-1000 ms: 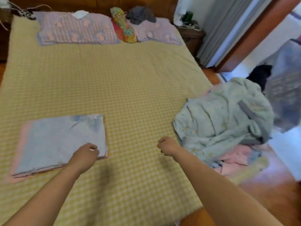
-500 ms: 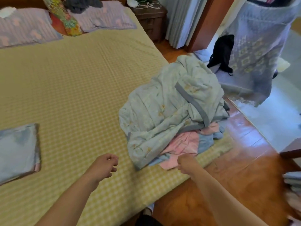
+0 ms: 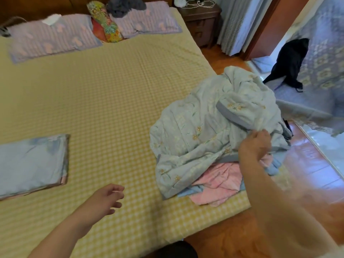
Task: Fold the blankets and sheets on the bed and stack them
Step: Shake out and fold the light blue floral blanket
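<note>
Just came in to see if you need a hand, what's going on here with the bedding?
A person is folding bedding on the yellow checked bed. One folded light blue sheet already lies flat near the left. The right hand pinches the crumpled pale green floral blanket, which sits on a pink sheet at the bed's right edge. The left hand is open and holds nothing.

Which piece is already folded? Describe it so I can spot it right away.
Start at the yellow checked bed and go to its near left edge. The folded pale blue sheet lies flat there, a neat rectangle with pink edging. The crumpled light green blanket, gripped by the right hand, is heaped opposite.
</note>
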### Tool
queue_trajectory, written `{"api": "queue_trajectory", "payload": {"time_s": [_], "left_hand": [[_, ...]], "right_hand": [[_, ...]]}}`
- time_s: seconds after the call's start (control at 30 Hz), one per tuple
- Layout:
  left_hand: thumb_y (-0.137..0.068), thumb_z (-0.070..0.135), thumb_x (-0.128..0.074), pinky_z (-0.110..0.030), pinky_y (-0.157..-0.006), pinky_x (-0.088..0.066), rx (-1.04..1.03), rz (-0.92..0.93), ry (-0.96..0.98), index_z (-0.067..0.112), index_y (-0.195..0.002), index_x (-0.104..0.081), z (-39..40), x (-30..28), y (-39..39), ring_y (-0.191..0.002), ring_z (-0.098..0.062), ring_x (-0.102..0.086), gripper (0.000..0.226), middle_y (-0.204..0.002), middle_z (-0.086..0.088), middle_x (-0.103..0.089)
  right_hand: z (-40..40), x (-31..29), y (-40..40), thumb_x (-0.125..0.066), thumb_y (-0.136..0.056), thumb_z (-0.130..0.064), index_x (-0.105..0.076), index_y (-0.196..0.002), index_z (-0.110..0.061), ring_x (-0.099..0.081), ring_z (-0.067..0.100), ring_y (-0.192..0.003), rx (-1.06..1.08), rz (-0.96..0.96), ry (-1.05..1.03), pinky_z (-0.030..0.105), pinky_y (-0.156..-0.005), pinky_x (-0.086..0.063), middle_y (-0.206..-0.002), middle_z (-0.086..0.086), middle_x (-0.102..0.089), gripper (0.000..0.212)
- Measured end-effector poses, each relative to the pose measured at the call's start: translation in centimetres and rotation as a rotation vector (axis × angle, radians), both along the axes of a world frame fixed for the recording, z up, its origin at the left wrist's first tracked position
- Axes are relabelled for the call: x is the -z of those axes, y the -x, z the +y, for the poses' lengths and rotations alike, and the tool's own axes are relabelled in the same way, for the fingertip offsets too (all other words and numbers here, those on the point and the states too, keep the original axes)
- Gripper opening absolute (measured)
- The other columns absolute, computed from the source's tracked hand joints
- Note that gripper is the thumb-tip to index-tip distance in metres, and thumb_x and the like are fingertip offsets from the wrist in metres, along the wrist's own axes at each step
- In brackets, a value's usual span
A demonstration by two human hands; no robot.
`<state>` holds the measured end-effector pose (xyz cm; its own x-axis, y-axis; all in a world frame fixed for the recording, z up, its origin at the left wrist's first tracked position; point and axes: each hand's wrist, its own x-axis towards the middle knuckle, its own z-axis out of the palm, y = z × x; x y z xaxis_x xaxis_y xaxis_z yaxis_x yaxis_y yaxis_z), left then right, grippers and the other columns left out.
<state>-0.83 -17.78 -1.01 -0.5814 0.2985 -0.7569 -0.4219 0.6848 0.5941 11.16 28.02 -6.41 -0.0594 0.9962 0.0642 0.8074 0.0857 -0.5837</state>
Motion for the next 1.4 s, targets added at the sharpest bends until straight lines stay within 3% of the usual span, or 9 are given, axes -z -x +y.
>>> {"api": "queue_trajectory", "payload": {"time_s": [0.2, 0.33, 0.5, 0.7, 0.83, 0.93, 1.03, 1.13, 1.4], "left_hand": [[-0.099, 0.021, -0.063, -0.044, -0.098, -0.054, 0.032, 0.013, -0.181, 0.022, -0.119, -0.069, 0.2, -3.0, -1.0, -0.101, -0.02, -0.073, 0.021, -0.114, -0.002, -0.074], [-0.095, 0.018, -0.07, -0.039, -0.098, -0.055, 0.243, 0.084, -0.29, 0.034, -0.129, -0.061, -0.3, -4.6, -0.3, -0.104, -0.015, -0.07, 0.038, -0.125, 0.001, -0.067], [-0.086, 0.029, -0.08, -0.028, -0.09, -0.057, 0.412, 0.225, -0.419, 0.06, -0.142, -0.037, -2.6, -7.3, 1.2, -0.115, -0.001, -0.062, 0.077, -0.138, 0.023, -0.05], [-0.068, 0.067, -0.08, -0.024, -0.109, -0.039, 0.45, 0.553, -0.704, 0.067, -0.149, -0.004, -4.6, -13.0, 4.5, -0.137, 0.011, -0.035, 0.111, -0.153, 0.035, -0.018], [-0.082, 0.041, -0.071, -0.019, -0.109, -0.037, 0.688, 0.981, -0.826, 0.05, -0.133, -0.05, -5.8, -17.6, 6.8, -0.14, 0.0, -0.039, 0.056, -0.145, 0.028, -0.043], [-0.085, 0.008, -0.062, -0.038, -0.072, -0.058, 0.553, 0.886, -0.711, 0.027, -0.088, -0.072, -6.8, -17.7, 7.8, -0.082, -0.011, -0.071, 0.021, -0.086, 0.01, -0.075], [-0.097, 0.018, -0.054, -0.041, -0.06, -0.055, -0.029, 0.595, -0.581, 0.015, -0.086, -0.072, -7.8, -16.8, 9.9, -0.073, -0.024, -0.071, 0.022, -0.082, -0.007, -0.076], [-0.1, 0.035, -0.058, -0.044, -0.074, -0.059, -0.384, 0.225, -0.713, 0.02, -0.108, -0.071, -9.7, -17.0, 12.3, -0.086, -0.029, -0.074, 0.022, -0.097, -0.007, -0.078], [-0.084, 0.03, -0.068, -0.039, -0.07, -0.047, -0.336, 0.429, -0.683, 0.017, -0.077, -0.07, -11.7, -19.0, 13.2, -0.074, -0.021, -0.066, 0.016, -0.073, -0.001, -0.068]], "right_hand": [[-18.7, -4.0, -3.0, -0.045, -0.106, -0.028, -0.041, -0.071, -0.018, -0.039, 0.004, -0.061, -0.732, 0.298, 0.47, 0.028, -0.059, -0.028, -0.066, -0.009, -0.04, 0.037], [-24.6, -6.1, -3.8, -0.046, -0.083, -0.079, -0.051, -0.073, -0.014, -0.046, 0.007, -0.065, -0.561, 0.529, 0.559, 0.027, -0.062, -0.035, -0.067, -0.005, -0.048, 0.066], [-26.9, -17.6, -0.2, -0.039, -0.106, -0.034, -0.046, -0.075, -0.013, -0.042, -0.001, -0.061, -0.602, 0.553, 0.178, 0.021, -0.063, -0.035, -0.069, -0.007, -0.044, 0.038], [-36.3, -28.3, 4.9, -0.051, -0.104, -0.029, -0.036, -0.066, -0.025, -0.041, 0.007, -0.056, -0.978, 0.372, -0.113, 0.025, -0.053, -0.03, -0.057, -0.008, -0.039, 0.041], [-41.9, -30.7, 6.1, -0.062, -0.097, -0.029, -0.054, -0.068, -0.019, -0.047, 0.007, -0.059, -1.242, 0.276, 0.029, 0.02, -0.055, -0.035, -0.063, -0.004, -0.051, 0.032], [-42.6, -31.2, 6.6, -0.064, -0.097, -0.026, -0.064, -0.078, -0.014, -0.054, 0.004, -0.065, -1.048, 0.484, 0.128, 0.018, -0.062, -0.044, -0.069, -0.005, -0.059, 0.022], [-40.9, -29.0, 6.7, -0.059, -0.1, -0.024, -0.069, -0.097, -0.013, -0.069, 0.012, -0.08, -0.667, 0.8, 0.325, 0.027, -0.08, -0.058, -0.089, 0.001, -0.073, 0.015], [-37.9, -21.6, 5.0, -0.057, -0.098, -0.02, -0.063, -0.107, -0.022, -0.065, 0.015, -0.098, -0.348, 0.49, 0.206, 0.033, -0.084, -0.053, -0.106, -0.003, -0.067, 0.011], [-34.5, -9.4, 5.2, -0.073, -0.087, -0.019, 0.0, -0.159, -0.025, -0.023, 0.034, -0.147, -0.341, 0.025, 0.449, 0.038, -0.113, -0.032, -0.163, 0.012, 0.007, 0.103]]}}
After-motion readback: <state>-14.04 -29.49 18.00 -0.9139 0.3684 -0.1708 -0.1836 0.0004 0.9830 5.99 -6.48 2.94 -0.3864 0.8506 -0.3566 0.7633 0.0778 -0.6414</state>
